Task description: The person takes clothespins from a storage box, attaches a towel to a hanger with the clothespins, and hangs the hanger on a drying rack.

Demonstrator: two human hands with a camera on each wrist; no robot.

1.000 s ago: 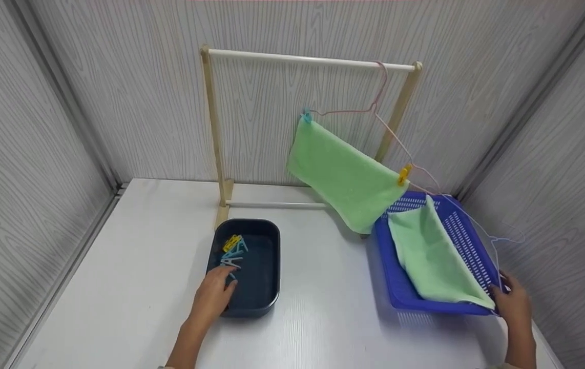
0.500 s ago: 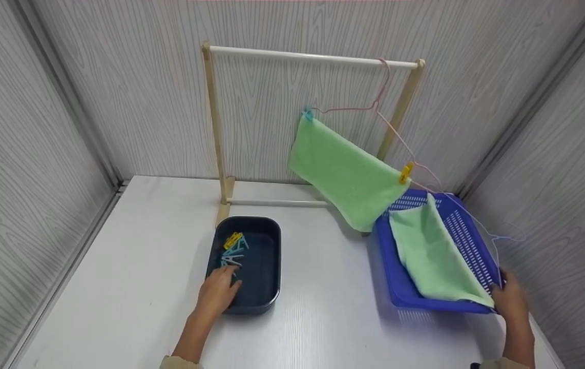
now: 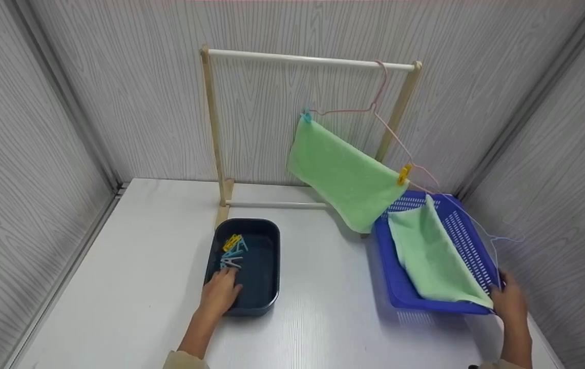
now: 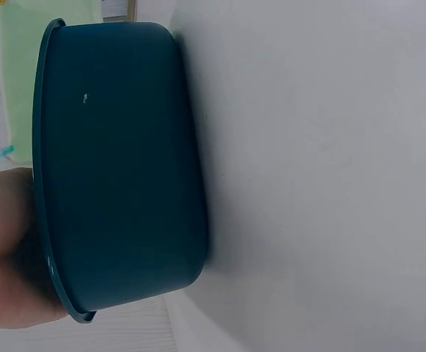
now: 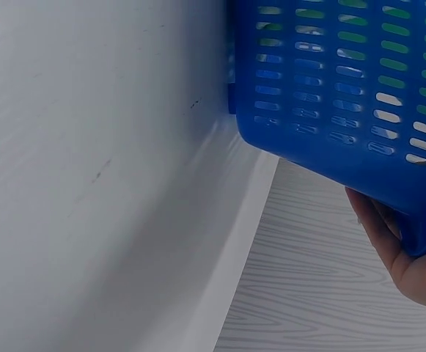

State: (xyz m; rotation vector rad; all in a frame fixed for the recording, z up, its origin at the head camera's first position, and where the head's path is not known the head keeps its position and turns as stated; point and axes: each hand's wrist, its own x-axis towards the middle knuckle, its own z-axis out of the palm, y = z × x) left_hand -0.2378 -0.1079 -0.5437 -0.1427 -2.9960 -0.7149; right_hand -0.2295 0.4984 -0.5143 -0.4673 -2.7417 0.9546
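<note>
My left hand (image 3: 219,293) reaches over the near left rim of a dark teal bin (image 3: 278,259), fingertips beside a grey clothespin (image 3: 233,262). Its thumb is spread from the fingers. Teal clothespins (image 3: 235,249) and yellow clothespins (image 3: 231,242) lie farther back in the bin. At the blue basket's (image 3: 397,302) near right corner, my right hand (image 3: 511,302) grips the rim, fingers underneath in the right wrist view. A light green cloth (image 3: 428,256) lies in the basket, one corner by that hand. A thin pale blue hanger (image 3: 495,239) runs down to the same corner.
Behind stands a wooden rack with a white rod (image 3: 292,57). A pink hanger (image 3: 374,106) hangs from it, tilted, with a green cloth (image 3: 346,177) held by a teal clothespin (image 3: 307,116) and a yellow clothespin (image 3: 403,175). Walls enclose the white table (image 3: 318,287).
My left hand has drawn slightly back from the clothespins, leaving the grey one more visible. The right hand and basket stay almost in place.
</note>
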